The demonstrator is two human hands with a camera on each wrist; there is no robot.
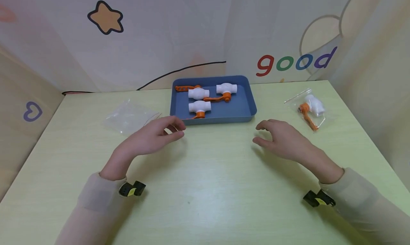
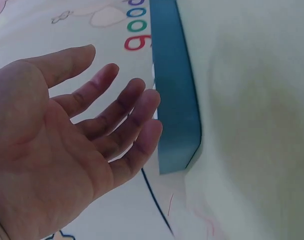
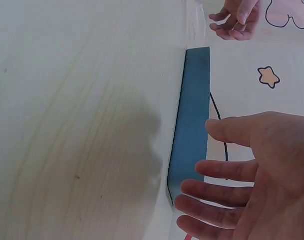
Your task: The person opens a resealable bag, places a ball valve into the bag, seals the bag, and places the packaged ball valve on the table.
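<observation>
Fingers are spread a little and softly bent on the left hand and the right hand.
Close by, small black gadgets are worn at the wrists. Over the pale table, the left hand is held by the front left corner of a blue tray, and the right hand just off its front right corner. Whether the tray is touched by the left hand cannot be told. Left of the tray, a flat clear bag is seen; far right, a white pipe piece with an orange handle is wrapped in a second bag. Three more like it are laid in the tray, one in front, two behind. Farthest back, a cloth is printed with a star.
</observation>
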